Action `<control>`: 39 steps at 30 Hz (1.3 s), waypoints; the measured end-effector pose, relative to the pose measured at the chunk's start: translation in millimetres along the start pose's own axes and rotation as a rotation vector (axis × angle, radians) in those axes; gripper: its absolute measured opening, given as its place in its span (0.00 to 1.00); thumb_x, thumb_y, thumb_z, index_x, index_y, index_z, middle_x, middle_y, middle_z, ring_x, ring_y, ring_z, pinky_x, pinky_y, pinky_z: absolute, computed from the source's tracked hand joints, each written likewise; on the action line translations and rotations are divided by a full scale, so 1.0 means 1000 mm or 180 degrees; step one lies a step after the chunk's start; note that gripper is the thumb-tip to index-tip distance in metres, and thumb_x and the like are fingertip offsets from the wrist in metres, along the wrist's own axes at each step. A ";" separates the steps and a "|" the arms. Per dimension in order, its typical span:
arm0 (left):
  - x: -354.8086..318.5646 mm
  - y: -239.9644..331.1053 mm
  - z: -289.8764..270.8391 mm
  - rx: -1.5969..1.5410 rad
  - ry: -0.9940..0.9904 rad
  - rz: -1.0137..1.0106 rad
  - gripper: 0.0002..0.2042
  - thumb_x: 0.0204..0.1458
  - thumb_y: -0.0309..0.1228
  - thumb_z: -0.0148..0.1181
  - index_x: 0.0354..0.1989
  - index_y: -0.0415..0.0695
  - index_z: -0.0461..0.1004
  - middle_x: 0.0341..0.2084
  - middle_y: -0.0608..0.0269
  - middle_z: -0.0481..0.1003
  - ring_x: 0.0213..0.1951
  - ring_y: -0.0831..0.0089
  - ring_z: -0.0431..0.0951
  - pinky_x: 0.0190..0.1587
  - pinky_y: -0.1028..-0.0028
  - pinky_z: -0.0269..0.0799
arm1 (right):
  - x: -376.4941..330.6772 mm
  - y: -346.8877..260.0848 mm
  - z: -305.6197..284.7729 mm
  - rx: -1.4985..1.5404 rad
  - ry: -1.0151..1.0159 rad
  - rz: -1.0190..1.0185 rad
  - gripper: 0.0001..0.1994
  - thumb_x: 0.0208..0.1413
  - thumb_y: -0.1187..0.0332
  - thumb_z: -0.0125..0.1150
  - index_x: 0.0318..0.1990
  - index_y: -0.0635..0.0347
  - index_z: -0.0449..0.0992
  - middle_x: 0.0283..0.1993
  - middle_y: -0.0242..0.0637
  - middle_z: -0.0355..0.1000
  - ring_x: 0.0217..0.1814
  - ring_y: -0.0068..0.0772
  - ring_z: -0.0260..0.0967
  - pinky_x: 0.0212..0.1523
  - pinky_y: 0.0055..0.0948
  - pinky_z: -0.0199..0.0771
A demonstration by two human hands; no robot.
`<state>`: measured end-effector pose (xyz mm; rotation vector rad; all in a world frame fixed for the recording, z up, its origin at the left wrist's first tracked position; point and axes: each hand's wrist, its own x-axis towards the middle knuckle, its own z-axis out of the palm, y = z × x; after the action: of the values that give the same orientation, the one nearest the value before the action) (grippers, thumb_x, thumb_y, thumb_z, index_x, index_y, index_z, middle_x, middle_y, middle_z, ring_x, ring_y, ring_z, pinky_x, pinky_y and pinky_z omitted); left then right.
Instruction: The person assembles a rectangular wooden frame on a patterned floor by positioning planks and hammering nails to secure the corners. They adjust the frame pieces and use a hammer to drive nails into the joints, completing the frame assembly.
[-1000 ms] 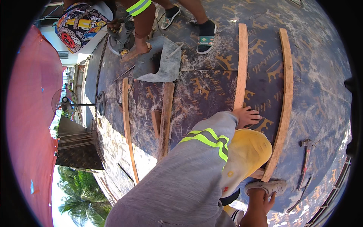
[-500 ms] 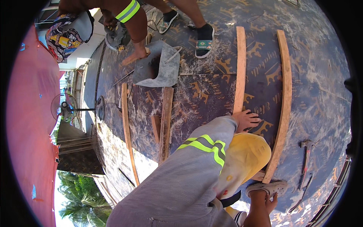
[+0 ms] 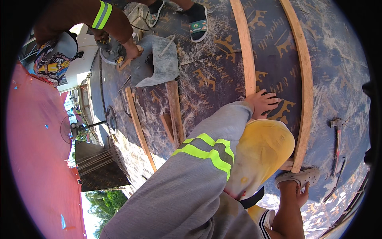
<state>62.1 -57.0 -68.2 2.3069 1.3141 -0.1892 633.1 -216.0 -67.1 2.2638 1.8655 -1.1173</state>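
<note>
My left hand [image 3: 266, 104], below a grey sleeve with yellow-green reflective bands, lies with fingers spread across the near end of a wooden strip [image 3: 247, 59] and the dark panel [image 3: 280, 71] beside it. Nothing is gripped in it. At the lower right, my right hand [image 3: 303, 196] is beside a beige clog [image 3: 300, 176], its fingers apart and partly hidden by the leg. A second wooden strip [image 3: 305, 87] runs down to the clog, with a short wood piece [image 3: 287, 164] against its lower end. A yellow, rounded cloth-covered shape [image 3: 270, 139] sits between my left arm and the clog.
A hammer [image 3: 338, 139] and a thin dark bar [image 3: 336, 181] lie at the right. At the upper left a co-worker's hand [image 3: 131, 51] is near a power tool [image 3: 113, 57] and a grey container [image 3: 163, 59]. More wooden pieces [image 3: 174, 111] and a standing fan [image 3: 74, 126] are farther left.
The view has shifted, bringing the lower scene rightward and the far strips upward. My left hand stays on the strip's end. The co-worker's hand remains near the container and power tool.
</note>
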 end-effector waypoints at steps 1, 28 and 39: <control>0.003 0.001 0.002 0.0003 0.0005 0.0009 0.31 0.54 0.45 0.58 0.68 0.53 0.64 0.73 0.68 0.53 0.74 0.65 0.48 0.72 0.50 0.48 | 0.000 0.001 -0.001 0.0075 -0.0008 0.0037 0.33 0.58 0.53 0.68 0.68 0.59 0.67 0.57 0.57 0.74 0.52 0.57 0.78 0.44 0.43 0.82; 0.006 -0.056 0.064 0.0263 0.0620 0.0665 0.30 0.57 0.51 0.51 0.64 0.46 0.69 0.70 0.57 0.61 0.69 0.51 0.61 0.64 0.53 0.62 | -0.013 -0.079 -0.019 -0.0035 0.0105 0.0357 0.38 0.52 0.47 0.68 0.66 0.61 0.67 0.69 0.54 0.63 0.62 0.57 0.69 0.61 0.46 0.71; 0.002 -0.047 0.051 0.0400 0.0741 0.0861 0.26 0.61 0.48 0.48 0.63 0.46 0.70 0.68 0.55 0.64 0.67 0.52 0.63 0.62 0.54 0.65 | -0.023 -0.067 0.004 0.0171 0.0480 0.0185 0.35 0.51 0.51 0.69 0.64 0.59 0.68 0.67 0.54 0.66 0.61 0.58 0.70 0.59 0.47 0.72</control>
<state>29.0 -59.1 -129.1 2.6491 1.1040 0.0916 572.4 -217.5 -29.7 2.4795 1.8265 -1.0281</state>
